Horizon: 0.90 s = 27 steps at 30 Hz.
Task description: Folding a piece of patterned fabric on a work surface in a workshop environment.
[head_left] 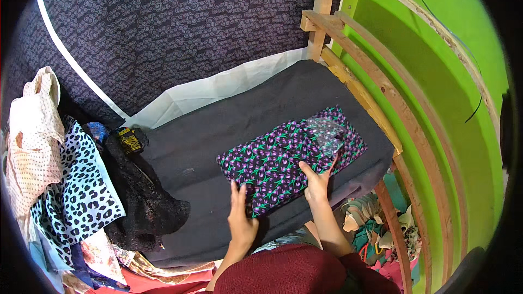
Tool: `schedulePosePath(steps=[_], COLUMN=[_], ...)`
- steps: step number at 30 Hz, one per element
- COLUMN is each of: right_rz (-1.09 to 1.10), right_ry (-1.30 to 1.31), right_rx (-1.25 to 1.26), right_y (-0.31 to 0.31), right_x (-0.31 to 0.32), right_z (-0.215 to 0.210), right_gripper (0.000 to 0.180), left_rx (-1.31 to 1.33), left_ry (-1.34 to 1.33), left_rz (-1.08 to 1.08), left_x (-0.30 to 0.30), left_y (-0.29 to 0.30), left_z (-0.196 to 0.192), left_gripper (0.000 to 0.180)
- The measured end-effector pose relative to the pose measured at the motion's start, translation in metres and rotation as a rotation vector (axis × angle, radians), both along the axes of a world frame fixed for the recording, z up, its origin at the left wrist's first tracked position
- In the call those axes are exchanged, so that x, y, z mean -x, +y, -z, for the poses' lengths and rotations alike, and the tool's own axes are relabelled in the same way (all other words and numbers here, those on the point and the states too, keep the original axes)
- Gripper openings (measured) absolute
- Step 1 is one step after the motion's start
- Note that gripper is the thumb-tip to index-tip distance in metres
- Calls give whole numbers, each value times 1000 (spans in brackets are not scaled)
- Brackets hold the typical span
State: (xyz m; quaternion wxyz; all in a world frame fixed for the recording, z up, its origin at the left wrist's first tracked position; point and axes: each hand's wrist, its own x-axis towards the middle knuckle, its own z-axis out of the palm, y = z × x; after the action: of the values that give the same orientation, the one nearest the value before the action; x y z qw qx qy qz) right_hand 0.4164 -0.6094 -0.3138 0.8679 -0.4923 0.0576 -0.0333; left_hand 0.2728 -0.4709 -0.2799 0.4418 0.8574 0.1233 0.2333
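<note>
A folded cloth, black with small purple flowers and green leaves, lies flat on a dark padded surface. Toward its right end there is a pale, shiny, see-through patch; whether this is plastic or sheer fabric I cannot tell. My left hand is at the cloth's near left corner, its fingers stretched out and apart. On the near edge, further right, rests my right hand, thumb laid over the cloth and spread from a raised finger. Its other fingers are mostly hidden.
Clothes pile up at the left: a black lace garment, a light blue leopard-print cloth and a cream dotted garment. Wooden rails run along the right before a green wall. More fabric lies below them.
</note>
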Motion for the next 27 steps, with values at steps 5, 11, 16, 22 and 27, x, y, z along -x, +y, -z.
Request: schedulePosePath(steps=[5, 11, 16, 22, 27], right_rz=[26, -151, -37, -16, -3], right_ry=[-71, -2, -84, 2, -126], right_rx=[73, 137, 177, 358, 589], right_y=[-25, -52, -70, -112, -110], right_x=[5, -10, -24, -52, -69], right_z=[-17, 7, -20, 16, 17], right_gripper=[104, 87, 78, 81, 83], left_rx=[-383, -369, -301, -393, -317], left_ry=[106, 202, 351, 442, 334], left_rz=[196, 119, 17, 114, 232], left_x=[24, 28, 17, 11, 12], left_y=[23, 20, 4, -9, -1], left_z=[15, 17, 18, 22, 29], left_gripper=[77, 73, 88, 89, 84])
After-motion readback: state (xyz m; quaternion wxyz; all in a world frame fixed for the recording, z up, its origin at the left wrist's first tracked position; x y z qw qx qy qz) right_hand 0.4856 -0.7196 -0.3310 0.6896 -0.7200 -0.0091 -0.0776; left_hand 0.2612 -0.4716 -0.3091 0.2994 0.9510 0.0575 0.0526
